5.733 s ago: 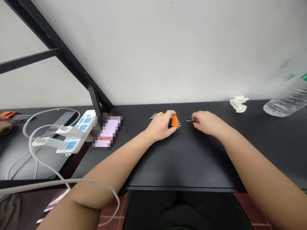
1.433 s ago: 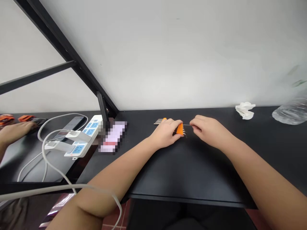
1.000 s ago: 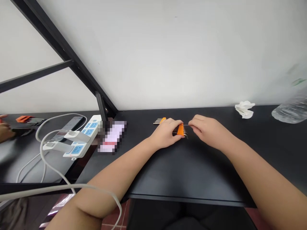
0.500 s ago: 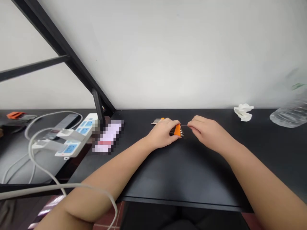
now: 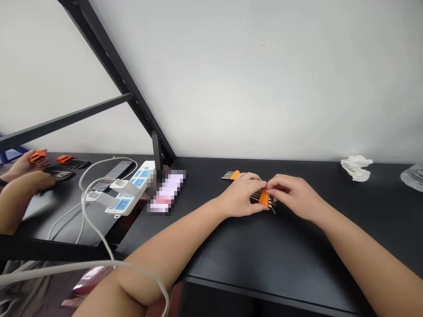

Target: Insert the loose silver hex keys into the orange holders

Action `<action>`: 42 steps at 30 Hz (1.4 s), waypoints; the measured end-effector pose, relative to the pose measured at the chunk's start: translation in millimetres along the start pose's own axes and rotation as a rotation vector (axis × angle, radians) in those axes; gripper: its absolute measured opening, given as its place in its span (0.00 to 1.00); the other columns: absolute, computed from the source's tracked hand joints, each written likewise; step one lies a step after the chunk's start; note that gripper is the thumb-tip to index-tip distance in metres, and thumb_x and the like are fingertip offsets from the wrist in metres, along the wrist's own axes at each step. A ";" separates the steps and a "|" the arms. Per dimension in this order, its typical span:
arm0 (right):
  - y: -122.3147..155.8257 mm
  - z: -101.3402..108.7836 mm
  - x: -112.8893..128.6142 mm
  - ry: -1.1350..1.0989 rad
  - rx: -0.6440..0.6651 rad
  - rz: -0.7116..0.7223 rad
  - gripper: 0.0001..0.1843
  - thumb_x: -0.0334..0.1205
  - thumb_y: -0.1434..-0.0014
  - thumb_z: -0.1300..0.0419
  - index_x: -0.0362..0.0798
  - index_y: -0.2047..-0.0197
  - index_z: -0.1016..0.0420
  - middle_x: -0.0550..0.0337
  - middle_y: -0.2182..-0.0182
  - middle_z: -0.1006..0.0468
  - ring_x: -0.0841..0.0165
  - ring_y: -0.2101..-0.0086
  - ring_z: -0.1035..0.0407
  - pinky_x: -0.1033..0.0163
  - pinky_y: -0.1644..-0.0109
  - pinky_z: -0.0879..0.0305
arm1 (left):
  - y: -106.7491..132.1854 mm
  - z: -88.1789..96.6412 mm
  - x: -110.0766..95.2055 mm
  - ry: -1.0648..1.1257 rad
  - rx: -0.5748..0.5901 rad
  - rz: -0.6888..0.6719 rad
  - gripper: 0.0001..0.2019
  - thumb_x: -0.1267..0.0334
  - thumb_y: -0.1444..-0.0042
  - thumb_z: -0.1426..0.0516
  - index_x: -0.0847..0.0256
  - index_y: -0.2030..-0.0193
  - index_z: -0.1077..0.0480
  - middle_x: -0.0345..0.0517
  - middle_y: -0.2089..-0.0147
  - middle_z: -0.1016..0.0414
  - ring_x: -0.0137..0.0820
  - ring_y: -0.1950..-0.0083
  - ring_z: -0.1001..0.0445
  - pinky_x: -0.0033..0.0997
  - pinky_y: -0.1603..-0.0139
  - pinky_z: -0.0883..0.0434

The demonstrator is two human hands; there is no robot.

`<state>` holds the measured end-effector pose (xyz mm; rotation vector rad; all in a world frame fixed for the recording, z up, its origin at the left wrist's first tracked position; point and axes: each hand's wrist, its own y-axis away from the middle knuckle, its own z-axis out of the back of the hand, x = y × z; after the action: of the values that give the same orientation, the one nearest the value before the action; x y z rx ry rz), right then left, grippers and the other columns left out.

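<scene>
My left hand clasps the orange plastic holder of slim metal rods, best kept steady while my right hand, contents unclear, touches its end.

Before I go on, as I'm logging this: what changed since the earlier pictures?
The right hand, earlier apart, pinching a thin rod, moved left to the orange holder; whether it released the rod is unclear. The left hand stayed on the holder; the white tissue stayed put.

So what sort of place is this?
Perhaps a shared workroom: black desks run along a plain wall, a white power strip has chargers plugged in, and another person's hand grips an orange holder at the next desk.
</scene>
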<state>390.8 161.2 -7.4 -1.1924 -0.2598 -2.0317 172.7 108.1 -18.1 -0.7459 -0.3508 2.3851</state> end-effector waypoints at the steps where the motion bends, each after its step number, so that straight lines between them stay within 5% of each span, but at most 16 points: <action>1: -1.0 -1.7 -2.3 -0.156 -0.008 -0.082 0.09 0.46 0.35 0.38 0.49 0.61 0.28 0.61 0.68 0.25 0.70 0.69 0.31 0.63 0.63 0.34 | 0.3 -0.7 -0.3 0.023 -0.020 -0.015 0.23 0.57 0.47 0.31 0.55 0.46 0.28 0.49 0.47 0.24 0.42 0.41 0.28 0.43 0.38 0.32; 4: -3.1 -5.7 -8.6 -0.512 0.014 -0.270 0.19 0.52 0.40 0.32 0.49 0.62 0.34 0.64 0.71 0.27 0.73 0.73 0.34 0.66 0.69 0.36 | 1.2 -2.3 0.2 0.067 -0.061 -0.037 0.24 0.55 0.45 0.32 0.55 0.44 0.30 0.48 0.50 0.23 0.40 0.46 0.25 0.42 0.42 0.30; 8: -3.6 -10.8 -8.2 -0.628 0.123 -0.345 0.21 0.57 0.38 0.35 0.47 0.58 0.33 0.59 0.67 0.24 0.69 0.68 0.29 0.63 0.64 0.32 | 1.8 -2.5 0.8 0.010 -0.027 0.023 0.22 0.54 0.43 0.34 0.55 0.44 0.31 0.47 0.53 0.22 0.39 0.51 0.24 0.42 0.46 0.29; 17: -11.3 -19.3 -27.4 -0.113 -0.061 -0.205 0.13 0.44 0.41 0.38 0.51 0.54 0.32 0.63 0.70 0.23 0.68 0.69 0.27 0.62 0.63 0.31 | -1.6 6.7 9.7 -0.074 -0.003 0.094 0.23 0.61 0.44 0.36 0.53 0.41 0.32 0.48 0.44 0.24 0.43 0.42 0.28 0.48 0.37 0.31; 22: -11.6 13.4 -49.3 0.304 -0.190 -0.133 0.13 0.44 0.40 0.40 0.52 0.52 0.30 0.61 0.66 0.20 0.67 0.69 0.27 0.62 0.64 0.33 | 0.3 28.3 48.6 -0.134 -0.175 0.426 0.18 0.72 0.50 0.43 0.59 0.51 0.29 0.49 0.49 0.24 0.41 0.45 0.29 0.44 0.42 0.27; 27: -14.4 28.1 -60.9 0.606 -0.136 -0.006 0.06 0.37 0.37 0.45 0.49 0.59 0.28 0.58 0.61 0.23 0.67 0.66 0.29 0.63 0.62 0.34 | 6.7 35.4 64.0 -0.237 0.055 0.504 0.26 0.67 0.52 0.40 0.55 0.43 0.30 0.49 0.42 0.28 0.48 0.40 0.32 0.53 0.40 0.30; 31: -14.1 23.2 -63.8 0.759 -0.070 0.037 0.13 0.32 0.36 0.49 0.49 0.54 0.24 0.53 0.55 0.23 0.64 0.60 0.28 0.60 0.57 0.33 | 7.2 35.2 63.2 -0.256 0.109 0.508 0.23 0.62 0.50 0.39 0.52 0.45 0.27 0.49 0.43 0.28 0.49 0.41 0.31 0.57 0.40 0.32; 35: -8.0 19.6 -60.4 0.858 -0.022 0.072 0.13 0.34 0.35 0.48 0.47 0.56 0.22 0.52 0.55 0.22 0.60 0.56 0.28 0.46 0.43 0.35 | 4.6 35.2 59.0 -0.187 0.113 0.521 0.17 0.60 0.53 0.36 0.54 0.54 0.26 0.49 0.50 0.26 0.46 0.46 0.28 0.52 0.43 0.29; 38: -5.4 13.9 -50.7 0.852 -0.102 0.111 0.12 0.37 0.37 0.45 0.47 0.56 0.21 0.50 0.52 0.22 0.54 0.46 0.31 0.35 0.35 0.44 | 3.4 31.3 52.0 -0.087 0.095 0.534 0.20 0.58 0.57 0.33 0.54 0.56 0.30 0.46 0.54 0.25 0.43 0.52 0.26 0.44 0.51 0.25; 40: -7.0 5.4 -40.0 0.714 -0.159 0.126 0.15 0.38 0.37 0.44 0.47 0.50 0.22 0.48 0.47 0.23 0.53 0.43 0.32 0.40 0.37 0.39 | 2.7 26.8 45.5 0.054 0.071 0.511 0.21 0.60 0.55 0.34 0.54 0.55 0.33 0.44 0.56 0.24 0.37 0.56 0.24 0.38 0.56 0.24; 42: -10.6 -6.4 -27.4 0.433 -0.184 -0.001 0.16 0.42 0.35 0.43 0.47 0.48 0.23 0.49 0.51 0.21 0.60 0.53 0.26 0.49 0.46 0.30 | 1.7 22.1 37.8 0.201 0.030 0.456 0.20 0.62 0.53 0.35 0.55 0.54 0.36 0.41 0.58 0.23 0.33 0.60 0.23 0.34 0.58 0.25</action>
<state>386.9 179.2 -31.3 -0.8235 0.1407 -2.2902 134.2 128.9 -17.2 -1.1404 -0.0619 2.6908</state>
